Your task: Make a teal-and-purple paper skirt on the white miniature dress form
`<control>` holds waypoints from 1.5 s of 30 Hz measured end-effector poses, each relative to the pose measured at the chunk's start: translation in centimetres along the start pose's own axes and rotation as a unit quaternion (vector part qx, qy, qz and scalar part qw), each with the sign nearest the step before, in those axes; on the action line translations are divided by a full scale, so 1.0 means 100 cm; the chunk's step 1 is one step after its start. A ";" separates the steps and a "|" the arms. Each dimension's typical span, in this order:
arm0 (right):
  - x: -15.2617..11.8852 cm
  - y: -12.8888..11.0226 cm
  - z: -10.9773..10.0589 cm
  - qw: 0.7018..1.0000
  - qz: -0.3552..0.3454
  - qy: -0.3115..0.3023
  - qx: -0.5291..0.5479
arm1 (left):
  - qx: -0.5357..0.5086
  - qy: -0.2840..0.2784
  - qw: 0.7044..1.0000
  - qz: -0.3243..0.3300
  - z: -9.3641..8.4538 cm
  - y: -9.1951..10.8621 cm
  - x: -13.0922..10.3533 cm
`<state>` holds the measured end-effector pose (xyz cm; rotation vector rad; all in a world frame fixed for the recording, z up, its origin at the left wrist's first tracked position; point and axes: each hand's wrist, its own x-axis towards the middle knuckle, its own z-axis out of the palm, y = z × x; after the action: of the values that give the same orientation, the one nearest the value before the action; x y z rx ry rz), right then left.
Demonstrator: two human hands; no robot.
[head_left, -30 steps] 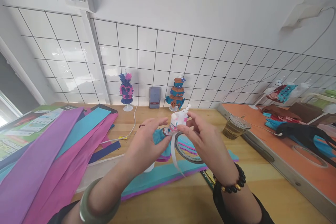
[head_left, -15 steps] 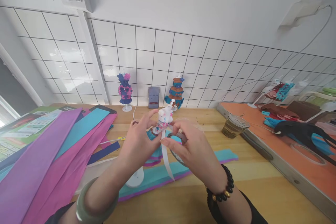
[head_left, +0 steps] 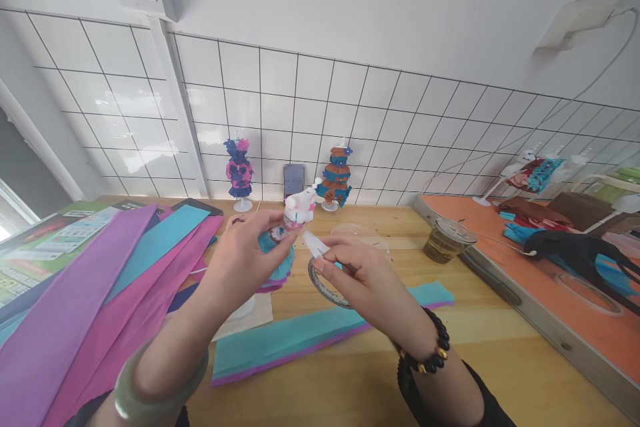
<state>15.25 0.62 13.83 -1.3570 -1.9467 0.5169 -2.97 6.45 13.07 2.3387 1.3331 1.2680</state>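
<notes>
My left hand [head_left: 245, 253] is closed around a small white dress form [head_left: 299, 207] with pink flower patterns, which leans to the right. A turquoise ruffled skirt with a purple edge [head_left: 277, 273] hangs on its lower part. A white strip of tape [head_left: 315, 245] stretches from the form's waist to my right hand [head_left: 360, 270], whose thumb and fingers pinch its end. Just below those fingers is a ring-shaped roll with printed marks [head_left: 327, 287], partly hidden; whether the hand holds it is unclear. The form's white base [head_left: 244, 307] shows under my left wrist.
A turquoise and purple fabric strip [head_left: 290, 343] lies across the wooden table. Fabric strips [head_left: 100, 280] are piled at left. Two dressed forms [head_left: 239, 170] and a phone [head_left: 293, 180] stand by the tiled wall. A cup [head_left: 447, 240] is near the orange mat [head_left: 560, 280] at right.
My left hand has moved left with the dress form, now tilted more. The white strip, which hung loose downward, is now drawn out to the right in my right hand's pinch.
</notes>
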 end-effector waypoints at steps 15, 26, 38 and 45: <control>0.011 0.015 0.025 0.997 0.007 -0.070 0.022 | 0.207 0.086 0.956 0.190 -0.004 -0.019 0.005; 0.012 0.030 0.019 0.992 0.016 -0.119 0.025 | 0.232 0.033 0.958 0.167 -0.007 -0.023 0.007; -0.073 0.076 -0.019 0.932 0.228 -0.075 -0.272 | 0.244 -0.004 0.954 0.177 0.001 -0.029 0.007; -0.134 0.090 0.020 0.909 0.148 -0.037 -0.388 | 0.247 -0.014 0.952 0.178 0.002 -0.028 0.006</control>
<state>22.39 -8.30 2.30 -2.1681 -2.1104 -0.1179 -4.43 8.62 11.82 3.0429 1.3906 1.0663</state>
